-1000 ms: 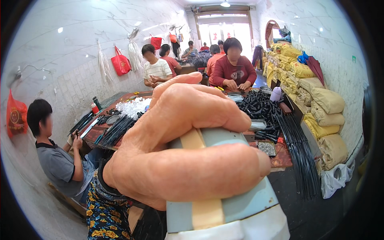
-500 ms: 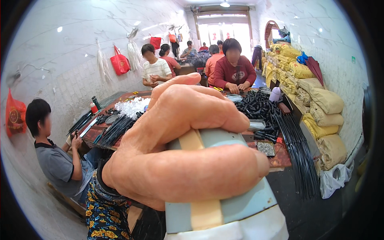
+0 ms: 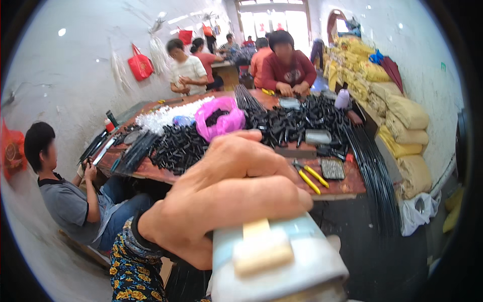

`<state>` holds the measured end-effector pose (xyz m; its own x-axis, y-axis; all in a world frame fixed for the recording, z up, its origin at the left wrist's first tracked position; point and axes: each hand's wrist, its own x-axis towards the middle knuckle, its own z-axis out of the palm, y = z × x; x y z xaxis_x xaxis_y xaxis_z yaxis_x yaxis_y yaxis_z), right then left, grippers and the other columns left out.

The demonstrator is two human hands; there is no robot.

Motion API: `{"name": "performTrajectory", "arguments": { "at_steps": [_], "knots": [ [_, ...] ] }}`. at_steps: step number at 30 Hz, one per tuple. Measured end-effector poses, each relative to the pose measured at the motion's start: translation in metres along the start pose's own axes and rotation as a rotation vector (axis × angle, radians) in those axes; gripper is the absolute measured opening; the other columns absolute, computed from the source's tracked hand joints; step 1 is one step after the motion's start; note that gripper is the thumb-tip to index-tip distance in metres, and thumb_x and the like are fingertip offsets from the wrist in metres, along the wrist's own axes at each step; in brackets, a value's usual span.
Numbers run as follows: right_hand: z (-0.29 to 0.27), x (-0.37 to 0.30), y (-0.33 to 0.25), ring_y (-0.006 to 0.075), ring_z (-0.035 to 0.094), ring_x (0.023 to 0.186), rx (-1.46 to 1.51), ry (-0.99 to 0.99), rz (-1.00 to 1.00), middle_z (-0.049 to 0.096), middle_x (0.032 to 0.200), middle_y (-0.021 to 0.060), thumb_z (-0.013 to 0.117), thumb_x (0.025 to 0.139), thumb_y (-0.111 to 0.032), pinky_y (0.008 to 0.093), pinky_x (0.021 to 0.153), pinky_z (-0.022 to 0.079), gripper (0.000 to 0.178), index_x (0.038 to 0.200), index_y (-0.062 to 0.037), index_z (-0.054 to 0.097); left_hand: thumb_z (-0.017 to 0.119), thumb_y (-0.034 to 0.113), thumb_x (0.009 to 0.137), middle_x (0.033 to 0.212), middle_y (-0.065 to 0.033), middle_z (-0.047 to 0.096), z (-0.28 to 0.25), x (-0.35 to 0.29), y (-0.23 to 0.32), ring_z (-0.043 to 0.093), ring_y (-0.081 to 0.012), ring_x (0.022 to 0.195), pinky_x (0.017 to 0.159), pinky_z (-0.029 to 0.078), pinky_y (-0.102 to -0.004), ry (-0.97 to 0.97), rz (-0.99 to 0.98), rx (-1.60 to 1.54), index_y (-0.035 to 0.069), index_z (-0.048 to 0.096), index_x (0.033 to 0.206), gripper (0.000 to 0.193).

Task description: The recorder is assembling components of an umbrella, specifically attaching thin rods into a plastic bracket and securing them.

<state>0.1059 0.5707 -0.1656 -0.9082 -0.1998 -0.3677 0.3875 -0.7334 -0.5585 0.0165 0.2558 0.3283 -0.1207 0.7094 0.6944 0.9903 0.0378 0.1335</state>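
In front of me, close up, my left hand [image 3: 226, 194] comes in from a flower-patterned sleeve. Its fingers are bent over the top of a boxy pale blue-grey and white object [image 3: 297, 251], with a tan block on its near side; I cannot make out its kind. A small skin-coloured patch beside its right edge may be a fingertip of my right hand [image 3: 333, 242]; the rest is hidden. Beyond my hand, yellow-handled pliers [image 3: 310, 177] lie on the red table next to a small tray of tiny metal parts [image 3: 332, 169].
Black parts [image 3: 176, 148] heap across the table [image 3: 352, 187], around a pink plastic bag [image 3: 221, 118]. Long black rods [image 3: 375, 186] hang over its right edge. Co-workers [image 3: 289, 65] sit or stand around it, one seated person [image 3: 70, 186] at the left. Sacks [image 3: 397, 121] line the right wall.
My left hand and the boxy object have moved lower in view and the object has tilted, showing its white end. The pink bag and pliers have come into sight.
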Motion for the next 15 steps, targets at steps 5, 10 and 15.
{"name": "performTrajectory", "arguments": {
  "at_steps": [5, 10, 15],
  "knots": [
    [0.116, -0.019, -0.066, 0.0225, 0.067, 0.068, -0.293, 0.039, -0.377, 0.065, 0.086, 0.0136, 0.062, 0.087, -0.038, 0.0338, 0.059, 0.056, 0.049, 0.115, 0.0018, 0.056, 0.091, 0.020, 0.059, 0.117, -0.0148, 0.060, 0.071, -0.067, -0.046, 0.058, -0.0243, 0.106, 0.094, 0.045, -0.0354, 0.043, -0.291, -0.370, -0.002, 0.047, 0.129, 0.085],
    [0.224, -0.047, -0.143, 0.0201, 0.067, 0.075, -0.535, -0.168, -0.597, 0.063, 0.100, 0.0120, 0.078, 0.073, -0.041, 0.0314, 0.063, 0.056, 0.078, 0.130, 0.0042, 0.048, 0.094, 0.018, 0.050, 0.118, -0.0073, 0.059, 0.146, -0.117, -0.067, 0.056, -0.0155, 0.110, 0.098, 0.043, -0.0312, 0.079, -0.733, -0.536, 0.001, 0.048, 0.131, 0.095],
    [0.274, -0.059, -0.177, 0.0129, 0.063, 0.092, -0.844, -0.250, -0.699, 0.063, 0.106, 0.0086, 0.082, 0.068, -0.014, 0.0270, 0.081, 0.051, 0.067, 0.126, 0.0021, 0.052, 0.094, 0.020, 0.050, 0.117, -0.0073, 0.060, 0.190, -0.145, -0.069, 0.056, -0.0175, 0.110, 0.098, 0.044, -0.0328, 0.062, -0.840, -0.612, 0.002, 0.049, 0.130, 0.093]
  ]
}}
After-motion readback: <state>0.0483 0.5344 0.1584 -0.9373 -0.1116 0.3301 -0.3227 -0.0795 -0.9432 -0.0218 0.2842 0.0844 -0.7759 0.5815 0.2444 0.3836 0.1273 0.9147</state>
